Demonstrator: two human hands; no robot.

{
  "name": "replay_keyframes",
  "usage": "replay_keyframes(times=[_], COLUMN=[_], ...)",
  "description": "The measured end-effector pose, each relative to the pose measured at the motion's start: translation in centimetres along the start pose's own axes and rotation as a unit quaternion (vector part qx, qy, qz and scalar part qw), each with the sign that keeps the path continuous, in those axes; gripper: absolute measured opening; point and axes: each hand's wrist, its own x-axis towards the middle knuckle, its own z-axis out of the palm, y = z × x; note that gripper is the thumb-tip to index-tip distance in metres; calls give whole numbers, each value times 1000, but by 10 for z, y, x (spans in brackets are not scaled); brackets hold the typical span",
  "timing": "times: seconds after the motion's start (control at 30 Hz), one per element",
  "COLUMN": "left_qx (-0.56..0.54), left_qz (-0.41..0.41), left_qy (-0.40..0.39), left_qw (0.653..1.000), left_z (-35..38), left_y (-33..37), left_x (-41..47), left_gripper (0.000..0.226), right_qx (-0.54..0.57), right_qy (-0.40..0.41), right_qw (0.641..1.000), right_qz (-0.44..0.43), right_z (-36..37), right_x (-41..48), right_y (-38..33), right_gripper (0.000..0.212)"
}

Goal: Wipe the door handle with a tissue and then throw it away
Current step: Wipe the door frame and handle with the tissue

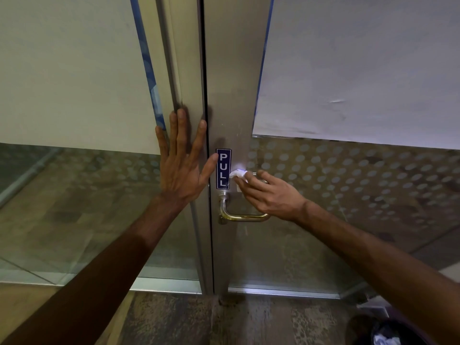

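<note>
A metal U-shaped door handle (239, 214) is fixed to the right door's steel frame, below a blue PULL sign (223, 169). My right hand (268, 192) is closed around a white tissue (237, 173) and presses it against the handle's upper end, just right of the sign. The hand hides the handle's upper bar. My left hand (183, 160) lies flat with fingers spread on the left door's frame, its thumb tip touching the sign's edge. It holds nothing.
Both doors are glass with frosted dots and paper sheets (361, 70) covering the upper panes. A dark bin (383, 332) with white crumpled paper inside stands on the floor at the bottom right. The floor is mottled brown.
</note>
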Motion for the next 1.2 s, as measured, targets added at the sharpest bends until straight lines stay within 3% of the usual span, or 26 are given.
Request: replay_keyframes(times=[0.17, 0.27, 0.33, 0.43, 0.5, 0.57, 0.77, 1.03, 1.2], left_qx=[-10, -22, -31, -43, -46, -51, -45, -44, -46], left_qz=[-4, -2, -1, -7, -16, -25, -33, -41, -50], left_qy=[-6, -12, -17, -21, -28, -39, -69, -83, -88], left_qw=[1000, 1000, 999, 999, 998, 998, 996, 995, 994], left_z=[-3, -3, -1, 3, 7, 11, 14, 10, 10], left_y=[1, 5, 5, 7, 8, 11, 15, 17, 16], left_x=[-8, -19, -28, -46, -60, -71, -94, -98, -96], left_gripper=[78, 77, 76, 75, 75, 75, 74, 72, 72], right_qx=[55, 140, 218, 339, 392, 414, 387, 416, 427], right_qy=[45, 43, 57, 90, 90, 79, -36, -78, -114], right_qw=[997, 980, 942, 843, 782, 747, 772, 766, 779], right_qz=[25, 132, 250, 408, 475, 513, 503, 484, 445], right_z=[-4, -15, -25, -38, -43, -47, -44, -39, -36], right_x=[12, 19, 20, 14, 10, 12, 26, 49, 68], right_y=[-2, -17, -31, -53, -69, -82, -97, -94, -87], right_gripper=[20, 17, 23, 22, 24, 28, 19, 8, 17])
